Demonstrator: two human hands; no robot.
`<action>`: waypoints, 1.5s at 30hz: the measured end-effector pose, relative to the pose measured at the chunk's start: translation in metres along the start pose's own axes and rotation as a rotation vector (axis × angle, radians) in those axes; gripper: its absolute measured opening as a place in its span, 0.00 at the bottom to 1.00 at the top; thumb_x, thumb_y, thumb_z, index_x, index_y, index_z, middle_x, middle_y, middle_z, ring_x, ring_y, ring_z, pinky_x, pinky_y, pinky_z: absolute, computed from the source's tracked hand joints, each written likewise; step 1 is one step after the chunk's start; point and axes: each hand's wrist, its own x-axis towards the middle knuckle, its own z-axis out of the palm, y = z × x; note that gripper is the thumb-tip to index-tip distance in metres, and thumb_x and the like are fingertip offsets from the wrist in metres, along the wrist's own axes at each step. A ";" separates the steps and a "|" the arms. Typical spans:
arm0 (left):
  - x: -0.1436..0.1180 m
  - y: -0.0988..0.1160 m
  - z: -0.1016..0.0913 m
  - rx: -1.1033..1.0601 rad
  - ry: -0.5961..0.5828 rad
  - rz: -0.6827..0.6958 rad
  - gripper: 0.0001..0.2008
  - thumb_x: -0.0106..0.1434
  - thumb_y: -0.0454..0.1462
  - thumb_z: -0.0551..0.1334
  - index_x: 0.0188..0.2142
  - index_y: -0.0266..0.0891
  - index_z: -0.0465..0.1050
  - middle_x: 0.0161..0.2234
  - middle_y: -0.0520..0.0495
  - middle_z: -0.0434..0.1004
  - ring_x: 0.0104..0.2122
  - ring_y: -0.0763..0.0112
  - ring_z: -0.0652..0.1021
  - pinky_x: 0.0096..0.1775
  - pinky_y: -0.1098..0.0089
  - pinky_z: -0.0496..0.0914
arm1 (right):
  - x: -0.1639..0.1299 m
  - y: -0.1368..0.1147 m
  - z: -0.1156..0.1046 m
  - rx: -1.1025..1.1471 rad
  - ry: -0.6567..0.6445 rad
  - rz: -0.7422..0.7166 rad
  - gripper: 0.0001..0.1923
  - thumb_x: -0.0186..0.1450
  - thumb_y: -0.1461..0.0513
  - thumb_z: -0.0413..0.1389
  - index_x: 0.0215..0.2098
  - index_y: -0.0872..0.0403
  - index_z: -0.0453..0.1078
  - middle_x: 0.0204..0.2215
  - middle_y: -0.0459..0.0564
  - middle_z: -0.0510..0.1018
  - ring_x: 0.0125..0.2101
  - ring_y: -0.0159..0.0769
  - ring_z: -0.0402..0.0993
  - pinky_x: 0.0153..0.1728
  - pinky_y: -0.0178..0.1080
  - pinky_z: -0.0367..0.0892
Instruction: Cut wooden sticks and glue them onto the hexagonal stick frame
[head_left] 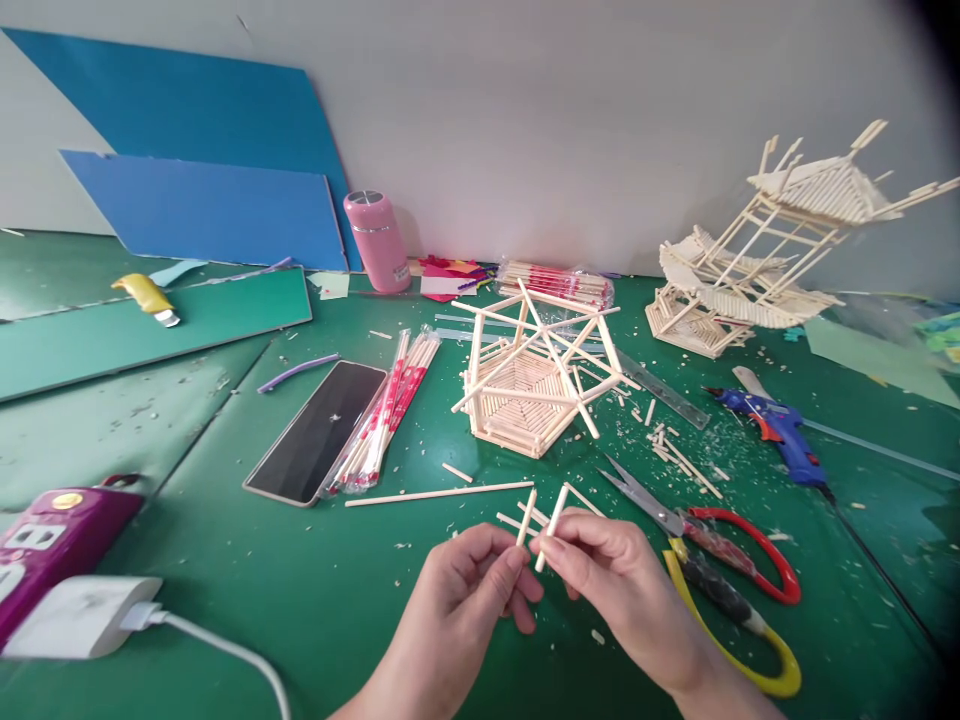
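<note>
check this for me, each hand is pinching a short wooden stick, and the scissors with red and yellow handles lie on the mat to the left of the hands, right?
Not quite. In the head view the scissors lie to the right of the hands, not the left. The rest holds: the left hand and right hand each pinch a short wooden stick.

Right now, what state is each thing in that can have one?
Left hand: grip closed on a short stick.
Right hand: pinching a second short stick.
Scissors: blades open, lying flat.
Hexagonal stick frame: upright, roofless.
Finished stick pavilion: tilted.
Pink bottle: upright, capped.
Phone: screen dark.
Glue gun: lying down.
</note>
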 end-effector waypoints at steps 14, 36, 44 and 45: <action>0.004 -0.003 -0.001 -0.153 0.025 0.028 0.13 0.58 0.42 0.59 0.26 0.33 0.68 0.19 0.51 0.70 0.16 0.78 0.68 0.21 0.77 0.60 | 0.010 0.005 0.012 -0.142 0.070 -0.094 0.13 0.64 0.59 0.49 0.27 0.55 0.70 0.25 0.47 0.67 0.27 0.34 0.66 0.28 0.36 0.63; 0.009 -0.007 -0.003 -0.144 0.078 0.049 0.13 0.56 0.42 0.62 0.26 0.33 0.72 0.20 0.49 0.71 0.18 0.77 0.69 0.24 0.75 0.61 | 0.018 0.000 0.014 0.050 0.111 -0.088 0.14 0.64 0.57 0.49 0.23 0.54 0.65 0.21 0.43 0.65 0.23 0.29 0.64 0.24 0.29 0.61; 0.010 0.002 -0.003 -0.002 0.037 0.060 0.15 0.57 0.45 0.60 0.28 0.33 0.76 0.16 0.49 0.70 0.19 0.75 0.69 0.24 0.75 0.60 | 0.018 -0.007 0.014 0.094 0.055 -0.023 0.14 0.63 0.55 0.49 0.24 0.54 0.66 0.19 0.41 0.66 0.22 0.28 0.67 0.24 0.29 0.63; 0.010 0.003 -0.002 -0.008 0.036 0.061 0.15 0.57 0.45 0.60 0.28 0.33 0.76 0.16 0.49 0.70 0.18 0.75 0.69 0.24 0.75 0.60 | 0.017 -0.007 0.013 0.075 0.059 -0.021 0.15 0.63 0.55 0.49 0.23 0.54 0.66 0.19 0.42 0.66 0.22 0.28 0.67 0.24 0.29 0.63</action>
